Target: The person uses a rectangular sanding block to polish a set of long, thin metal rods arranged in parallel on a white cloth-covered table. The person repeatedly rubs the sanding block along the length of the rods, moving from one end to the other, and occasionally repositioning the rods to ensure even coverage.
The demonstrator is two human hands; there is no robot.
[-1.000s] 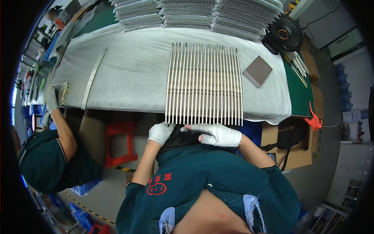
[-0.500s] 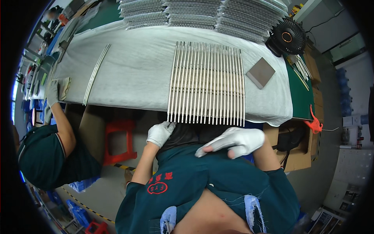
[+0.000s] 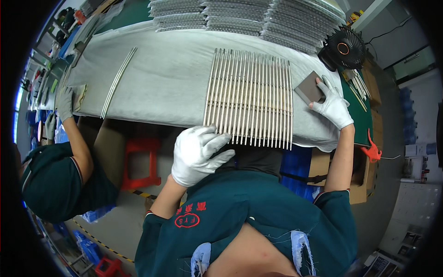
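Slim silvery metal rods [image 3: 249,92] lie side by side in a flat row on the cloth-covered table in front of me. My left hand [image 3: 197,154], in a white glove with its fingers apart, is at the near left ends of the rods; whether the fingertips touch them is hard to tell. Right of the row lies a brown square pad [image 3: 308,87], flat and turned cornerwise. Over the pad's right side is my right hand [image 3: 333,105], in a white glove with bare thumb and finger tips. Its fingers are spread across the pad, thumb at the lower edge.
A few more rods [image 3: 119,83] lie farther left on the white cloth [image 3: 161,74]. Stacked clear bubbled trays [image 3: 235,18] line the back, beside a black fan [image 3: 344,48]. A co-worker's gloved hand [image 3: 65,104] rests at the far left. A red stool [image 3: 140,164] stands below the table.
My right hand has moved from in front of my body up and right onto the pad. My left hand has come up to the near left rod ends. The view has shifted slightly.
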